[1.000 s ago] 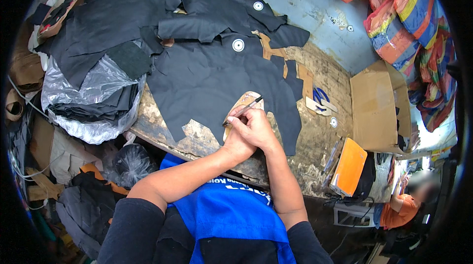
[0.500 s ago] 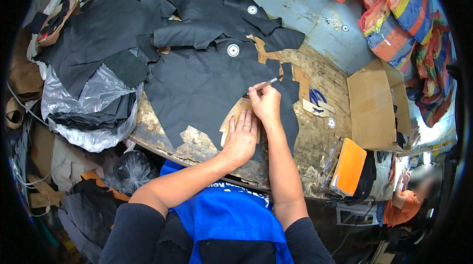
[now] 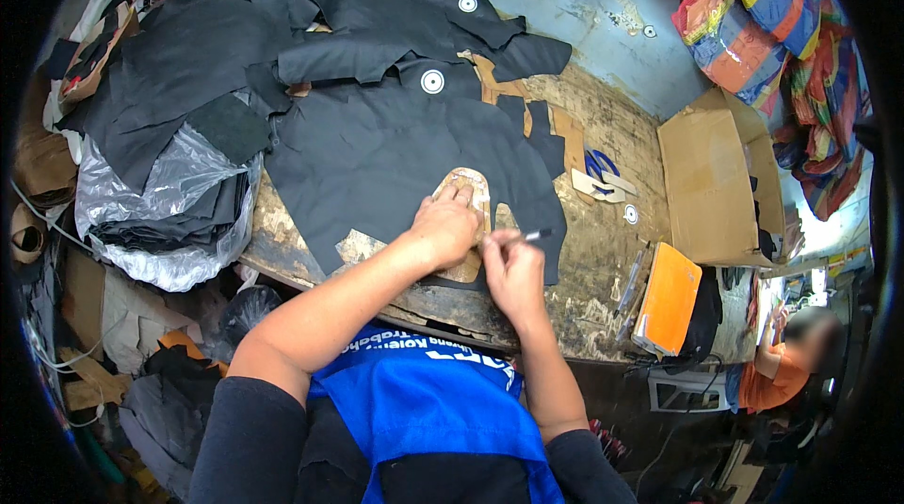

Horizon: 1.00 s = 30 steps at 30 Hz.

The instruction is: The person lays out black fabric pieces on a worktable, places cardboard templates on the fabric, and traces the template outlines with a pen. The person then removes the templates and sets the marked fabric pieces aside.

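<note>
Two hands work mid-table: our left hand (image 3: 444, 226) presses a tan cardboard pattern (image 3: 468, 222) flat on black fabric (image 3: 377, 165), fingers spread; our right hand (image 3: 508, 264), at four o'clock, pinches a marking pencil (image 3: 537, 235). Tracing looks unfinished.

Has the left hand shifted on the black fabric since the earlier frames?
Yes. The left hand moved up onto the tan cardboard pattern, farther from the table edge than before.

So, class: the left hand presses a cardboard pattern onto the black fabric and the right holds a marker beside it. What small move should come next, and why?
Probably run the marker along the cardboard pattern edge. The left hand already pins it flat on the black fabric, and the right hand has the tip beside its right edge.
</note>
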Each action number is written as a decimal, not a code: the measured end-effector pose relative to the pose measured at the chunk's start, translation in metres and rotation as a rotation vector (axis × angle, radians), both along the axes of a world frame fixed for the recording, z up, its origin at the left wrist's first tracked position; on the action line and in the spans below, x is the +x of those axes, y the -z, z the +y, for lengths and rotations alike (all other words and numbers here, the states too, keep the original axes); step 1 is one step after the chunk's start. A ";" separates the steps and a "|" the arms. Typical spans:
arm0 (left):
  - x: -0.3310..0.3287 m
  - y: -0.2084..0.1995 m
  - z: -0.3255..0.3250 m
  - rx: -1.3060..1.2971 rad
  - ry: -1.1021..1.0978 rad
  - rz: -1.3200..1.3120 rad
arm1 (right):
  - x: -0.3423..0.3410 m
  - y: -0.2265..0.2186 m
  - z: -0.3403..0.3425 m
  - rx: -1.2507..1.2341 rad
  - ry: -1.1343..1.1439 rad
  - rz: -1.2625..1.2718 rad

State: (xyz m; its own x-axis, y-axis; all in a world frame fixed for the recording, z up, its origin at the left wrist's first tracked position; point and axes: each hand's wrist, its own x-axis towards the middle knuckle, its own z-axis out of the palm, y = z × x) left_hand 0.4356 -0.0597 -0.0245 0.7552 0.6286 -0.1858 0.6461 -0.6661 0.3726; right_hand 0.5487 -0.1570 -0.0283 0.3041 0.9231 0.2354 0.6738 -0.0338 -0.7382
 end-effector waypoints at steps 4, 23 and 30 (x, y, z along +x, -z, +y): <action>-0.004 -0.001 0.021 -0.019 0.060 -0.057 | -0.001 -0.004 -0.018 0.037 0.029 0.198; -0.010 -0.009 0.031 0.039 0.261 0.050 | 0.038 0.022 0.089 0.032 0.076 0.216; -0.011 -0.016 0.031 -0.005 0.227 0.046 | 0.033 0.027 0.072 0.147 0.059 0.380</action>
